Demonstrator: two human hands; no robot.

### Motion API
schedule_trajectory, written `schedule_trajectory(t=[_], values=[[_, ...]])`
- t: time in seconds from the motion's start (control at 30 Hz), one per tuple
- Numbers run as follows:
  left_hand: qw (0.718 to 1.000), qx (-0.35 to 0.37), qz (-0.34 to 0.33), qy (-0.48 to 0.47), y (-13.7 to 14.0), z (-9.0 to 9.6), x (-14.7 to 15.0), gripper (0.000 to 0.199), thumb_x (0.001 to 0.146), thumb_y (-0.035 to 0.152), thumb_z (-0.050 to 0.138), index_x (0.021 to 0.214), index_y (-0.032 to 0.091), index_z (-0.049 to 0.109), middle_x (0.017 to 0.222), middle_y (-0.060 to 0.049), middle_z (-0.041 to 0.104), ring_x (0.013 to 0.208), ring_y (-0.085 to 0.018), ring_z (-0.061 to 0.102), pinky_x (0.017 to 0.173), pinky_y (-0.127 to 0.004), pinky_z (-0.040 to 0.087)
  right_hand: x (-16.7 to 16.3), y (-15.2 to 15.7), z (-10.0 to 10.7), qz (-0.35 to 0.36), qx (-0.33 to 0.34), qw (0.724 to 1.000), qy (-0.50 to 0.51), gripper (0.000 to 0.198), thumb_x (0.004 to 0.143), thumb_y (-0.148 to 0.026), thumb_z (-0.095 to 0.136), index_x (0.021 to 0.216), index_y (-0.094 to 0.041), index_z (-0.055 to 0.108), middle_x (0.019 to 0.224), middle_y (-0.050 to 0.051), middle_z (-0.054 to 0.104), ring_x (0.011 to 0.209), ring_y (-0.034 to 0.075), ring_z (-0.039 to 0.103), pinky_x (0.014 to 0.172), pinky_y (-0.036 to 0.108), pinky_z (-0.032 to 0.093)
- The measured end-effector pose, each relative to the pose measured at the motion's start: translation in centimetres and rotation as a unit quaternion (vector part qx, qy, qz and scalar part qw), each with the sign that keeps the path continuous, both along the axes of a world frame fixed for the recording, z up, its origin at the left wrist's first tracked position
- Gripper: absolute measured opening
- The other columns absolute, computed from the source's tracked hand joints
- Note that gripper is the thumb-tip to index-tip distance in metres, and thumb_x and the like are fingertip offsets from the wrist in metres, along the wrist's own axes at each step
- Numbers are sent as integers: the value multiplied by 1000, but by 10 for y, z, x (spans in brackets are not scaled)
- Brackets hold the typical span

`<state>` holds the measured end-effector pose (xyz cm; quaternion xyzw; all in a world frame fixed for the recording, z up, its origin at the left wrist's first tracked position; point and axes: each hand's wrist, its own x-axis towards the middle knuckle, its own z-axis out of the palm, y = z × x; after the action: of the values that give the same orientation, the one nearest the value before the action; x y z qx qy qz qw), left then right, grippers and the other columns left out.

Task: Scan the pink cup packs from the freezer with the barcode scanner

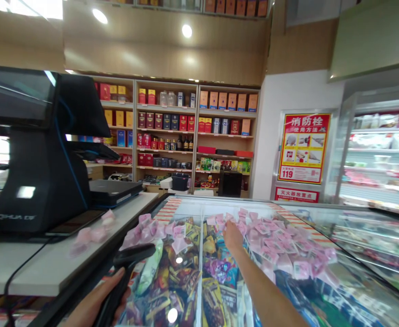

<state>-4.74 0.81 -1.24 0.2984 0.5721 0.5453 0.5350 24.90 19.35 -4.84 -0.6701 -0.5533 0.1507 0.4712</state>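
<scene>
A black handheld barcode scanner [124, 268] is gripped in my left hand [114, 290] at the lower left, its head tilted over the freezer's glass top. My right hand [233, 234] reaches forward to the far part of the glass, among small pink translucent packs [271, 238] with labels. Its fingers are curled in, and what they hold, if anything, is hidden. Another group of pink packs [148, 229] lies on the left part of the glass. Beneath the glass, bagged ice creams [175, 281] fill the freezer [201, 272].
To the left, a black point-of-sale terminal [39, 181] stands on a white counter [32, 268], with a few pink packs [92, 234] beside it and a dark cable [22, 268]. Shelves of boxes and bottles [165, 120] line the back wall. A red sign [304, 147] hangs near a refrigerated display [380, 159].
</scene>
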Motion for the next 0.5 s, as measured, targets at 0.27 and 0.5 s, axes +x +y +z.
schedule_trajectory(t=[0.27,0.5], values=[[994,-14,-104,-38,0,-3,31,35,61,48,59,57,13,54,49,0,55,39,-7,46,39,-18,38,7,-11,-12,61,9,967,246,14,71,-23,46,83,-17,52,72,3,59,69,16,58,55,25,42],[986,8,-158,-56,0,0,59,36,61,48,58,55,14,53,47,1,52,38,-6,44,37,-16,34,8,-25,-16,142,12,863,485,15,68,-33,54,68,-18,51,48,-4,53,39,6,47,37,17,36]])
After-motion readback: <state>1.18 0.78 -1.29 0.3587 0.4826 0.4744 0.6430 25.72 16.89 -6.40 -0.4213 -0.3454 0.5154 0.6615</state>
